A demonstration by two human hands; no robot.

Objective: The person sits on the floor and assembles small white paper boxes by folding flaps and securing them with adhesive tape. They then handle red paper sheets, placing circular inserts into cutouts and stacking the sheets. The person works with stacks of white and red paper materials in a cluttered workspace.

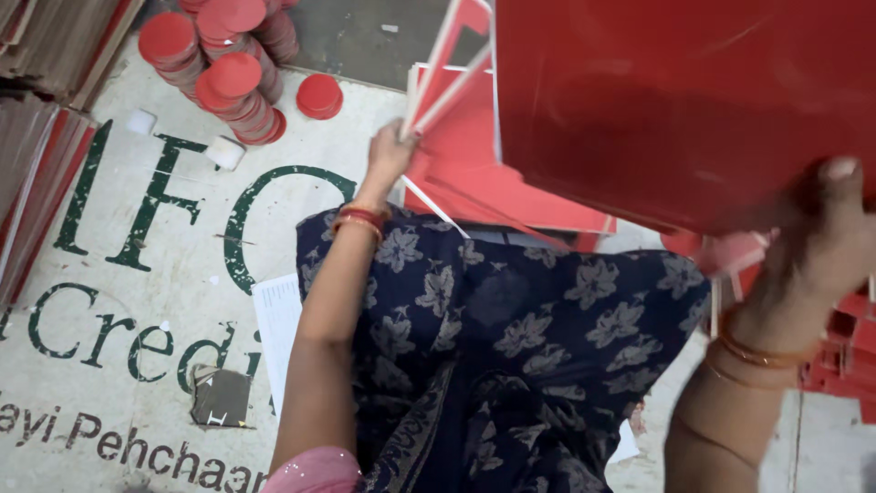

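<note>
Up close to the camera, the right hand [826, 242] has its grip closed on the lower right corner of a large red sheet [675, 100], thumb on the near face and the other fingers hidden behind it. The sheet is lifted and fills the upper right of the view; its lower edge slopes down from left to right, so the held corner is the lowest part in view and the rest of the sheet runs up and to the left from that grip.

Farther out, the left arm reaches forward over the lap, and the left hand [388, 151] is closed on the near left edge of the red stack [511, 187] lying on the floor ahead of the knees. Thin white-edged pieces [452, 64] rise at a slant from that hand, up and to the right, toward the lifted sheet's left edge; whether they touch it cannot be told.

So the stack lies below and to the left of the raised sheet, nearer the left hand than the right, with the sheet's left edge hanging over it.

Piles of red discs [228, 78] stand on the floor [164, 274] well to the left, apart from both hands, and a white paper [276, 319] lies beside the left forearm.
</note>
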